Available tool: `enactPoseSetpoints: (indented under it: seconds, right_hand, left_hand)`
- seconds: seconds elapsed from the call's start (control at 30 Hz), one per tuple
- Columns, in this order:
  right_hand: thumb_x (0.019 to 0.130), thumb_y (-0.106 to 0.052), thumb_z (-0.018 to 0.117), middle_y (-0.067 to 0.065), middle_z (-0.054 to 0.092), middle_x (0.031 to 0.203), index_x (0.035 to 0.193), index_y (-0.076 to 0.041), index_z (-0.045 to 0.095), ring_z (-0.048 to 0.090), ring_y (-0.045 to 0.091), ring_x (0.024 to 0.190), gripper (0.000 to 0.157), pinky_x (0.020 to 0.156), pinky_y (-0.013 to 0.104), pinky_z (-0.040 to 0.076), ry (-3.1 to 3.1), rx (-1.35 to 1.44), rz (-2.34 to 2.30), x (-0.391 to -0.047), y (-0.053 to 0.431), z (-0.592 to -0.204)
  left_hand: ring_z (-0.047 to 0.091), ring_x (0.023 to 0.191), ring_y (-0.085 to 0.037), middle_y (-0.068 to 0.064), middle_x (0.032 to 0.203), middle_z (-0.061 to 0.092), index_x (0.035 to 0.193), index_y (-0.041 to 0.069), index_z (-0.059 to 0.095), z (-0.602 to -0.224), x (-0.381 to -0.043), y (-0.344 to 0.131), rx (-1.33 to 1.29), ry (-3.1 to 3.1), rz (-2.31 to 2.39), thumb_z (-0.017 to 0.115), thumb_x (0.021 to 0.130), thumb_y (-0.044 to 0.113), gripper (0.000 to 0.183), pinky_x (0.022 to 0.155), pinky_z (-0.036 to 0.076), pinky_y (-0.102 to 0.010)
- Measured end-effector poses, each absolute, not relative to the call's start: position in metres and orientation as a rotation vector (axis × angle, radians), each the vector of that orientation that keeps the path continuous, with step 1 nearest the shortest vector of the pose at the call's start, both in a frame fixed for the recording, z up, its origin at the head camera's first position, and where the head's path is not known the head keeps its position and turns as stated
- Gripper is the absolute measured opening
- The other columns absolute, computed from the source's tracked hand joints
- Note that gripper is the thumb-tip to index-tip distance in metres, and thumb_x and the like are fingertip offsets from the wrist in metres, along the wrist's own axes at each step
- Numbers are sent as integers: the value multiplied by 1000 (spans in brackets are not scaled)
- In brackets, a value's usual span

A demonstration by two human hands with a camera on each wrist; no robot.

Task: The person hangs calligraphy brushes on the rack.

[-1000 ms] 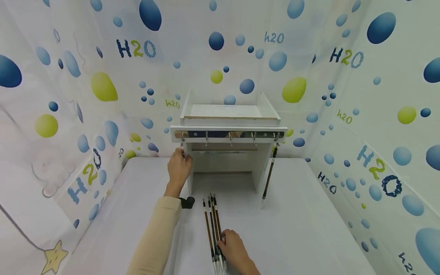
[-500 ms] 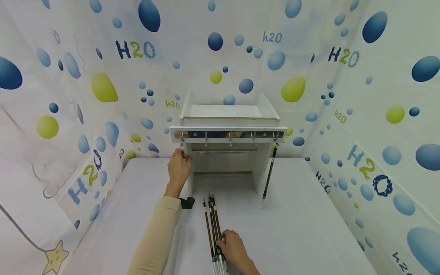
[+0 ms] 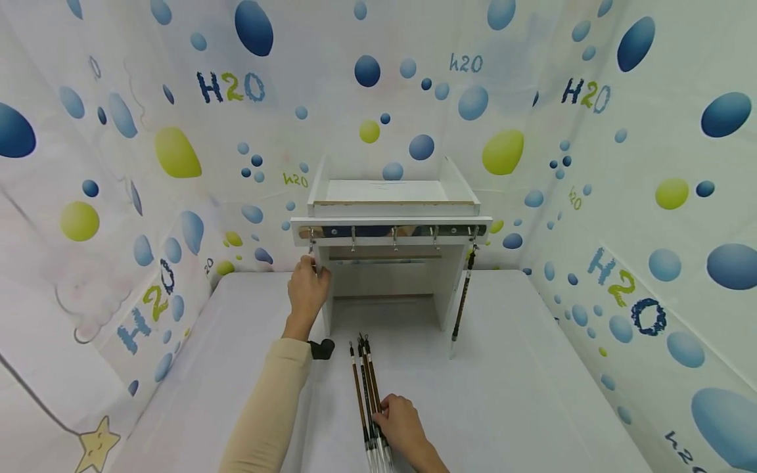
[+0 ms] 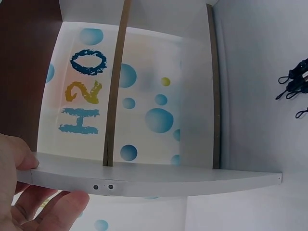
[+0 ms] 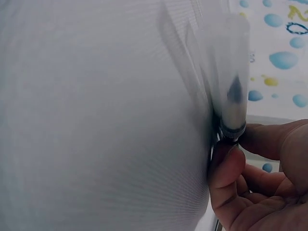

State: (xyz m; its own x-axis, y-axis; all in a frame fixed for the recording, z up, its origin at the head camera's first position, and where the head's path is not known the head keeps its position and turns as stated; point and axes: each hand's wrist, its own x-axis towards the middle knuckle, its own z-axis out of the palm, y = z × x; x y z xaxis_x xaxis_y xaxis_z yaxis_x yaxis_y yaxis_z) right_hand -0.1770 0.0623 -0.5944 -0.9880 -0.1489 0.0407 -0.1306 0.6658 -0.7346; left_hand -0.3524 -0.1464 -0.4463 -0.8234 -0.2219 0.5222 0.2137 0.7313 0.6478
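Observation:
A white wooden rack (image 3: 390,209) with a strip of metal hooks (image 3: 395,231) stands at the back of the table. My left hand (image 3: 308,289) grips its left side panel (image 4: 144,182), thumb on one face and fingers on the other in the left wrist view. Several calligraphy brushes (image 3: 365,387) with hanging loops and clear caps lie side by side in front. My right hand (image 3: 403,428) pinches one calligraphy brush (image 5: 233,130) by its capped end, against the white table. Another calligraphy brush (image 3: 464,292) hangs from the rightmost hook, tip down.
A small black object (image 3: 322,349) lies beside the left wrist, partly hidden by it. The white table (image 3: 520,394) extends to both sides. Patterned curtains (image 3: 248,171) enclose the back and sides.
The head view has shifted slightly. Both hands, the rack and the calligraphy brushes stay about where they were.

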Motion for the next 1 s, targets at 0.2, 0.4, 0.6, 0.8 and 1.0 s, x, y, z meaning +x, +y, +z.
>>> enactPoseSetpoints:
  seconds: [0.2, 0.4, 0.6, 0.8, 1.0]
  right_hand:
    - [86, -13, 74, -2, 59, 70, 90, 3, 68, 50, 4, 63, 18, 56, 23, 43, 2850, -254, -1269, -179, 64, -596]
    - [87, -11, 71, -2, 60, 71, 90, 3, 68, 51, 4, 63, 15, 55, 23, 43, 2839, -249, -1298, -180, 65, -596]
    - [87, -9, 70, 0, 61, 71, 90, 4, 67, 52, 4, 63, 13, 54, 22, 44, 2818, -244, -1327, -178, 66, -593]
    - [86, -7, 68, -1, 60, 71, 90, 4, 67, 51, 3, 62, 12, 54, 22, 45, 2831, -232, -1364, -176, 69, -589]
    - [86, -9, 68, -1, 58, 74, 93, 2, 67, 50, 5, 63, 13, 54, 23, 43, 2892, -155, -1341, -175, 70, -582]
  left_hand:
    - [68, 82, -43, -25, 98, 67, 106, -5, 59, -445, -353, -145, 22, -2341, -975, 58, 91, 16, 26, 69, 53, -57]
    - [68, 82, -44, -25, 98, 68, 104, -5, 59, -445, -354, -145, 26, -2331, -969, 57, 90, 15, 24, 69, 53, -58]
    - [68, 82, -44, -25, 98, 67, 105, -6, 59, -446, -353, -144, 17, -2331, -968, 58, 90, 16, 27, 69, 53, -58]
    - [68, 81, -44, -26, 96, 67, 106, -7, 60, -447, -352, -144, 20, -2331, -966, 58, 90, 15, 27, 68, 53, -58]
    - [67, 80, -45, -26, 95, 67, 105, -8, 60, -446, -351, -144, 11, -2319, -958, 58, 90, 15, 27, 67, 52, -59]
